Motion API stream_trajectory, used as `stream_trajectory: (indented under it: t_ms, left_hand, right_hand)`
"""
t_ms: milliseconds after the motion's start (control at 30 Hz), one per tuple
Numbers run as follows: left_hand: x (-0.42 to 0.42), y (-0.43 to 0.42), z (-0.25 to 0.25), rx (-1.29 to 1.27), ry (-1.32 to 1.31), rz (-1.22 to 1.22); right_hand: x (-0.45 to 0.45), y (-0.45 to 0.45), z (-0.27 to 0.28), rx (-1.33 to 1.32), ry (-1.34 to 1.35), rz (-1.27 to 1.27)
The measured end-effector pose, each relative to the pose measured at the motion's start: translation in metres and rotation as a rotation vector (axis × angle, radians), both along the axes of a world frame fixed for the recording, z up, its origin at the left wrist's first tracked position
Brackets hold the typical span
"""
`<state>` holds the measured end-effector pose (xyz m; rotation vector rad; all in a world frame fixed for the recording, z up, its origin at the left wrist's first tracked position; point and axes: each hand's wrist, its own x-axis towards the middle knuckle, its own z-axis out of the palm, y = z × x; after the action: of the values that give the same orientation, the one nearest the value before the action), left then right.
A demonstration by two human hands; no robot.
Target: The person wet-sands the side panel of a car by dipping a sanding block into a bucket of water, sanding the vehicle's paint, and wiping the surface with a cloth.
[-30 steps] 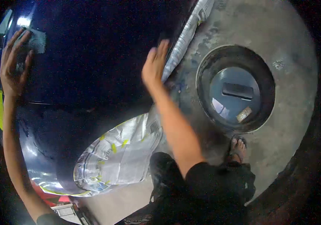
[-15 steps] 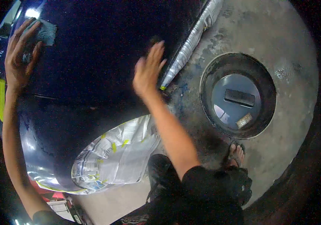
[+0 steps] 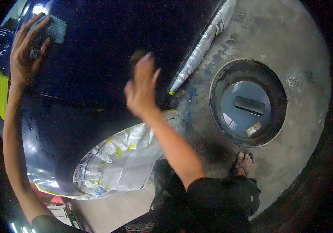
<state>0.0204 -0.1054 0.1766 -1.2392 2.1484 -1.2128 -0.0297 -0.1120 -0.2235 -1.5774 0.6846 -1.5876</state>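
Observation:
At the upper left, my left hand (image 3: pixel 28 54) lies over a light-blue cloth (image 3: pixel 57 30) on the dark blue car panel (image 3: pixel 88 58), fingers and thumb against the cloth. My right hand (image 3: pixel 142 89) is over the same panel, smeared by motion, with its fingers stretched forward and mostly together. A small dark, brownish piece (image 3: pixel 136 56) shows just beyond its fingertips; blur hides what it is. Newspaper masking (image 3: pixel 131 163) with yellow-green tape covers the rounded opening below my right forearm.
On the concrete floor to the right stands a round black tub (image 3: pixel 281 105) of greyish water, holding a dark block (image 3: pixel 249 105) and a small speckled block (image 3: pixel 253 129). A paper-wrapped strip (image 3: pixel 197 56) edges the panel. My bare foot (image 3: pixel 245 163) is below the tub.
My right hand has swept left and slightly down across the panel, the small dark piece moving along with it. My left hand stays on the cloth; the whole view has shifted slightly.

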Motion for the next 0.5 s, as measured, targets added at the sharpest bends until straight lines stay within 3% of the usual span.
stream_trajectory:
  t_ms: [67, 100, 200, 300, 367, 500]
  left_hand:
    - [-0.005, 0.002, -0.002, 0.007, 0.015, 0.018]
    - [-0.006, 0.003, -0.003, 0.011, 0.027, 0.025]
    - [-0.003, 0.002, -0.002, -0.004, 0.009, 0.016]
    - [-0.003, 0.003, -0.005, -0.021, 0.061, 0.024]
    - [-0.007, 0.003, -0.005, 0.005, 0.062, 0.015]
    - [-0.008, 0.002, -0.007, 0.001, 0.054, 0.000]
  right_hand:
    - [0.021, 0.081, -0.029, -0.169, -0.018, 0.138]
    - [0.016, 0.073, -0.031, -0.208, 0.032, 0.122]
    - [-0.005, -0.033, -0.018, -0.181, 0.009, -0.022]
    - [-0.020, -0.140, 0.010, 0.063, -0.199, -0.198]
    - [-0.006, -0.118, 0.020, 0.156, -0.150, -0.230]
    - [0.023, 0.060, -0.007, -0.152, -0.091, 0.032]
